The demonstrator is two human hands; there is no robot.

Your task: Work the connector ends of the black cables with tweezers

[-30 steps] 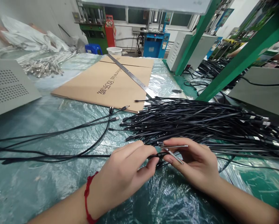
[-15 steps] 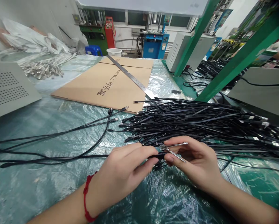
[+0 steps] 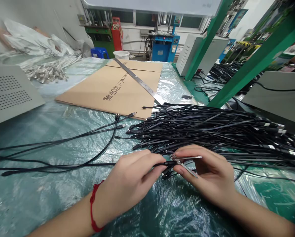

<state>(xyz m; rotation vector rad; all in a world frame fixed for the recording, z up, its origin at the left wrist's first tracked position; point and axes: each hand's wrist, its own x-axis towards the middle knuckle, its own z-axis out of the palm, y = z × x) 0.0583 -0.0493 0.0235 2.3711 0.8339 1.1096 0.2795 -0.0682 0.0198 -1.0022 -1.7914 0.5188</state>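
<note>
My left hand (image 3: 137, 174), with a red bracelet on its wrist, pinches a black cable (image 3: 100, 164) close to its connector end. A small metal clipper (image 3: 190, 168), like a nail clipper, is between the thumb and fingers of my right hand (image 3: 209, 168). The jaws of the clipper are at the cable's connector (image 3: 171, 163), just right of my left fingertips. Whether the jaws touch it is too small to tell. Behind both hands lies a large pile of black cables (image 3: 199, 121).
Several loose cables (image 3: 63, 141) lie on the left. Farther back, a steel ruler (image 3: 135, 78) rests on a flat cardboard sheet (image 3: 88, 89). A perforated grey box (image 3: 11, 95) stands at left, and green posts (image 3: 256, 59) rise at right.
My right hand and the clipper have moved slightly right and down. My left fingertips have shifted a little left, and more of the connector shows between the hands.
</note>
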